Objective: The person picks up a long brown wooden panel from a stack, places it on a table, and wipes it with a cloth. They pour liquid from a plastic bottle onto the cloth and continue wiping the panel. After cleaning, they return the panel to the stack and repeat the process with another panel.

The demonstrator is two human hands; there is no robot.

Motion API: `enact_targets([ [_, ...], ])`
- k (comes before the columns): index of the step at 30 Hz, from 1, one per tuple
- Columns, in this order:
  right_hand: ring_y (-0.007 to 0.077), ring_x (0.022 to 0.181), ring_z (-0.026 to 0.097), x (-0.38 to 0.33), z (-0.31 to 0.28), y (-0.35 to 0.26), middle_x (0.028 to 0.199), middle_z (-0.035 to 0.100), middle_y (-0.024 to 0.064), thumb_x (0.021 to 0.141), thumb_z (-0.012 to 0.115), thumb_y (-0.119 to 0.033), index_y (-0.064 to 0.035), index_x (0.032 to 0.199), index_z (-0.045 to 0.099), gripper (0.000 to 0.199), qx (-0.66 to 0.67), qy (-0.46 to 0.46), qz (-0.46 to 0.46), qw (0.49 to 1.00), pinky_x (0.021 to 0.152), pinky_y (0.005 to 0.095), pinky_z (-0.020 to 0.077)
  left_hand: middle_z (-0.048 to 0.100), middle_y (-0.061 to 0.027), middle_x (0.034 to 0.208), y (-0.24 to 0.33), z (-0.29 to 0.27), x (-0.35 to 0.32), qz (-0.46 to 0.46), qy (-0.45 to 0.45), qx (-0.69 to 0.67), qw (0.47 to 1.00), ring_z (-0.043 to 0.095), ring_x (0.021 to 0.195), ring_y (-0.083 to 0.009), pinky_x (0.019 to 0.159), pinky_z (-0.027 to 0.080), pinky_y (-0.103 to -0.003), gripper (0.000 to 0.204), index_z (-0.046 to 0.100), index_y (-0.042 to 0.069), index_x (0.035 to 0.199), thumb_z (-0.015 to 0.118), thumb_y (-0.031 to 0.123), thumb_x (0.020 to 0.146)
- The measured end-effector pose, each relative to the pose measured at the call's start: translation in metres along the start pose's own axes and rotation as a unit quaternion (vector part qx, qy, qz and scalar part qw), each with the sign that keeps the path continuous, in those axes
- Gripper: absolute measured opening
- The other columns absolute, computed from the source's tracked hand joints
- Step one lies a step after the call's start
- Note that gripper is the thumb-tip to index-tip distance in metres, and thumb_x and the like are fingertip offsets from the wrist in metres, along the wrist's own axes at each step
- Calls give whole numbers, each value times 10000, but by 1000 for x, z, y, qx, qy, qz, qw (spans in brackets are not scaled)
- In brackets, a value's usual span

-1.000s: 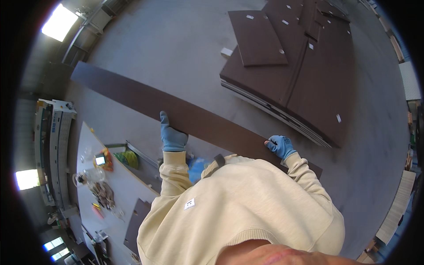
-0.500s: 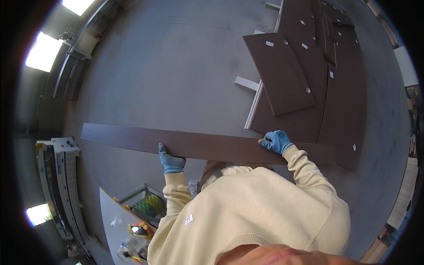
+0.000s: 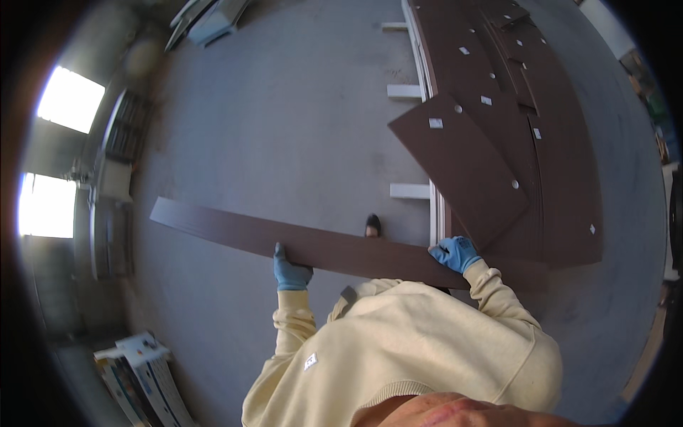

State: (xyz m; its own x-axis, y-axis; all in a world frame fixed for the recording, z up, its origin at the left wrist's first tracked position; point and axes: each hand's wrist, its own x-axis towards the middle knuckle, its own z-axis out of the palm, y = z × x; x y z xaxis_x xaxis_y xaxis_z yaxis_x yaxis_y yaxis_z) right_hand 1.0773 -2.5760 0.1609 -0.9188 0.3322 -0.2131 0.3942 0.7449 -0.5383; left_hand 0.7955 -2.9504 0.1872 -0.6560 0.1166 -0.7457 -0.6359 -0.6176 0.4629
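Observation:
A long, narrow dark-brown board (image 3: pixel 338 250) lies across the front of my body, its far-left end reaching out over the floor. My left hand (image 3: pixel 292 272), in a blue glove, grips its near edge with the thumb on top; the other fingers are hidden beneath. Farther right, my right hand (image 3: pixel 457 254), gloved alike, is closed over the board with bent fingers. Beyond that hand lies a loose dark-brown panel (image 3: pixel 462 167), set askew on a spread of larger brown panels (image 3: pixel 569 185) bearing small white labels. The board's right end blends into these dark panels.
Pale support bars (image 3: pixel 410 191) jut left from under the panels. One dark shoe (image 3: pixel 373 225) shows on the grey floor (image 3: pixel 284 128) past the board. Metal racking (image 3: pixel 114 178) stands along the left wall, and a stack of white boards (image 3: pixel 158 377) is at lower left.
I have moved and turned along the panels, which now sit lower in view with more support bars showing. The cluttered table at lower left has gone from view. Both hands keep the board.

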Motion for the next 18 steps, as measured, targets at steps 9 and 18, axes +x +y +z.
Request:
enact_targets([
  [9,440,740,700,226,-76,-4,765,714,216,981,657,-505,-81,767,740,482,38,126,58,990,707,519,568,630,-93,1422,88,262,176,-27,-47,83,995,572,1334,-334,1173,441,-545,479,610,143,1384,690,418,1000],
  [18,416,791,729,403,-131,32,838,748,197,981,664,-469,-82,869,794,423,40,193,221,955,724,500,583,648,-96,1401,80,520,395,-154,-134,183,962,593,1316,-322,1147,480,-548,360,612,96,1368,661,228,1036],
])
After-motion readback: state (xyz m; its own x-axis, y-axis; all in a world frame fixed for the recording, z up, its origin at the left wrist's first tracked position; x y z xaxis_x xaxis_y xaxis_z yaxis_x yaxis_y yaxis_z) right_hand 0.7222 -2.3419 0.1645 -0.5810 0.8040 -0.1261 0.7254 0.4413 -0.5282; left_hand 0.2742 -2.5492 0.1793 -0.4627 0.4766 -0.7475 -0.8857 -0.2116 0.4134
